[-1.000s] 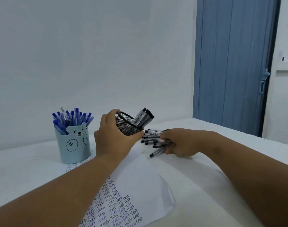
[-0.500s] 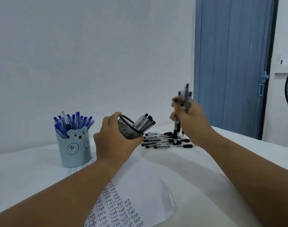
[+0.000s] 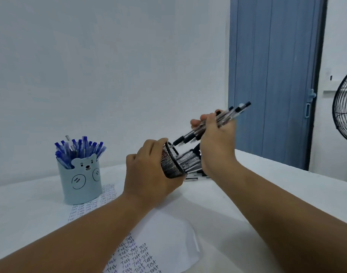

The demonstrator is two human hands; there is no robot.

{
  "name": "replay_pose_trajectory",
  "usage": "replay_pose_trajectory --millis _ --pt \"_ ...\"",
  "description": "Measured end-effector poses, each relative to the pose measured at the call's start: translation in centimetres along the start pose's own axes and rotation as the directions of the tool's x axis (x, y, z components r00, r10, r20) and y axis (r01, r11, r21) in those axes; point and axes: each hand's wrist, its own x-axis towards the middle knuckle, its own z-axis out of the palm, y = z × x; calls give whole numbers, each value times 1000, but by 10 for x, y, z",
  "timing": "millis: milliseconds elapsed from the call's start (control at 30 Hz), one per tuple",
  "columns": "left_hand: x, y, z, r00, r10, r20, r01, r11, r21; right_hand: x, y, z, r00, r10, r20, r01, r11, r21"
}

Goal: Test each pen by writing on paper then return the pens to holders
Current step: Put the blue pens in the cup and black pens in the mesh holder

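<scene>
My left hand [image 3: 149,174] grips a black mesh holder [image 3: 171,164], tilted with its mouth toward the right. Several black pens lie inside it. My right hand [image 3: 216,142] holds a bundle of black pens [image 3: 212,125] slanted down-left, their tips just above the holder's rim. More black pens [image 3: 195,175] lie on the table behind the holder, partly hidden by my right wrist. A light blue bear holder [image 3: 81,180] full of blue pens [image 3: 80,149] stands upright at the left. White paper [image 3: 168,233] covered with "Test" writing lies under my arms.
A white table [image 3: 287,190] carries everything. A plain wall runs behind it. A blue door [image 3: 273,75] stands at the back right and a black fan grille [image 3: 346,107] shows at the right edge.
My right hand gathered pens off the table, lifted them upright, then tipped the bundle toward the mesh holder's mouth. My left hand kept holding the tilted holder.
</scene>
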Motion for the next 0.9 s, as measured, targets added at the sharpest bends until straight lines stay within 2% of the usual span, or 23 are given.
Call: replay_pose_trajectory --millis 133,200,300,400,633,733,900 --pt "0 3 3 1000 -4 -9 4 1000 19 -9 14 4 991 -55 121 88 954 -288" --pt "1 4 3 1000 -22 -7 22 1000 -2 -12 20 8 981 -97 169 155 914 -375" --pt "0 7 0 998 -57 -3 57 997 -52 -16 26 14 967 -131 217 206 903 -377" --pt "0 7 0 995 -97 23 99 991 -91 -19 27 16 972 -90 218 165 921 -353" --pt "0 7 3 992 -127 1 127 988 -87 -12 24 16 994 -93 61 102 981 -166" --pt "0 8 4 993 -120 -15 118 990 -80 -6 26 15 999 -38 34 40 997 -62" --pt "0 6 4 994 -112 -16 110 991 -77 -7 31 13 989 -126 77 141 961 -240"
